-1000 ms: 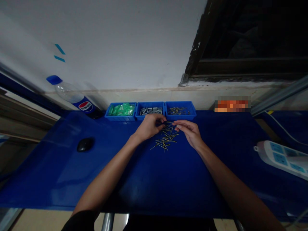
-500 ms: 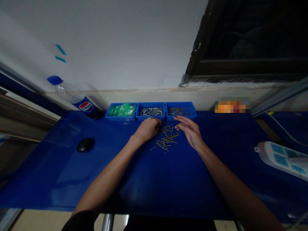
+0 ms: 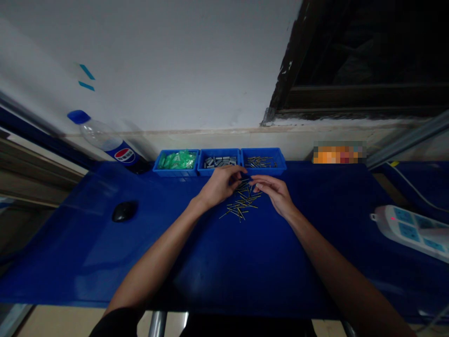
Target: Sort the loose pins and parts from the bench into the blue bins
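Against the frame half a second earlier, I see both hands drawn back together: the left hand (image 3: 220, 185), then lying low at the edge of the pile, is raised with its fingers (image 3: 235, 171) curled inward, and the right hand (image 3: 275, 191), then spread flat toward 12 o'clock, now bends its fingers (image 3: 257, 179) toward the left. The fingertips of the two hands meet above the far end of the loose pins (image 3: 242, 201). I judge that a fresh piece has been taken up and is being worked between the hands. The fingers of both hands are pinched close, but on what I cannot tell; the piece is too small and dark to make out.

The pins lie scattered on the blue surface (image 3: 217, 262), just at 6 o'clock of the hands. Their long axes are mixed, most running roughly from 8 to 2 o'clock, a few crossing them.

At 12 o'clock of the hands stand three blue trays side by side: the left tray (image 3: 177, 171) with green pieces, the middle tray (image 3: 219, 170) with grey pieces, the right tray (image 3: 264, 169) with more pins. A bottle (image 3: 108, 142) lies at 10 o'clock, a mouse (image 3: 124, 211) at 9 o'clock, a power strip (image 3: 414, 229) at 3 o'clock.
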`<action>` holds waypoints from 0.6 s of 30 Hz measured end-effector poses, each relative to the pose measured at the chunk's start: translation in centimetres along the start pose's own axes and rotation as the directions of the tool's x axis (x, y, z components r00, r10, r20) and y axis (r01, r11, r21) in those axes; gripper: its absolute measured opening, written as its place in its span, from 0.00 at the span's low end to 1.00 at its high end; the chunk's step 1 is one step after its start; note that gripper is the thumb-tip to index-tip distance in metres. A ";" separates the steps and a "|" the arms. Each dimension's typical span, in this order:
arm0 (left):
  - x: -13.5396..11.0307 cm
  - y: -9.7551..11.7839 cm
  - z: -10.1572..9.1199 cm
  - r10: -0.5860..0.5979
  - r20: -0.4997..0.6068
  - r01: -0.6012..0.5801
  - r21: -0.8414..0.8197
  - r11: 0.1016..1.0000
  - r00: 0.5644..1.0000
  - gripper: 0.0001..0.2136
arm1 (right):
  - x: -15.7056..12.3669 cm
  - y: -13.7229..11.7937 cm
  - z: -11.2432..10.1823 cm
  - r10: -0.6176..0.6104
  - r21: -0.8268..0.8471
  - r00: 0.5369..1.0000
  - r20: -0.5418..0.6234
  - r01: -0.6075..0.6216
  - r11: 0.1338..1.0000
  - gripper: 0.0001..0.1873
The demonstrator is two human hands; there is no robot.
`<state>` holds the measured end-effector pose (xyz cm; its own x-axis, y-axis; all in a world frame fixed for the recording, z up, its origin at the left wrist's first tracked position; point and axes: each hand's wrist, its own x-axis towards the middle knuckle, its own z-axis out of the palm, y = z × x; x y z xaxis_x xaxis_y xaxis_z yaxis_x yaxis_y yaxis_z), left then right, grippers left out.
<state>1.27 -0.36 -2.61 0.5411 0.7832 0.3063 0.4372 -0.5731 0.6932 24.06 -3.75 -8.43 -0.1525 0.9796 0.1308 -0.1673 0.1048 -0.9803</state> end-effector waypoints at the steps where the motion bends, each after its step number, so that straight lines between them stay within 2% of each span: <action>1: 0.0 0.1 0.0 -0.003 -0.001 0.003 -0.009 1.000 1.000 0.18 | 0.0 0.0 -0.1 0.007 -0.015 1.000 0.011 -0.006 1.000 0.14; 8: -0.1 0.4 0.1 0.005 0.055 -0.004 -0.017 1.000 0.998 0.16 | -0.1 0.2 -0.2 0.011 -0.036 1.000 0.025 -0.010 0.999 0.15; 12: -0.1 0.5 0.4 0.017 0.065 -0.017 0.003 1.000 0.998 0.14 | -0.1 0.3 -0.1 0.030 -0.074 0.999 0.014 -0.029 0.997 0.13; 18: 0.0 0.6 0.4 0.034 0.052 -0.038 0.078 0.996 0.998 0.11 | 0.0 0.4 -0.1 -0.026 -0.024 0.994 -0.102 0.023 0.999 0.08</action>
<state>1.80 -0.78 -2.43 0.5919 0.7499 0.2955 0.4713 -0.6194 0.6279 24.06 -3.71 -8.86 -0.0480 0.9890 0.1400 -0.1478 0.1316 -0.9802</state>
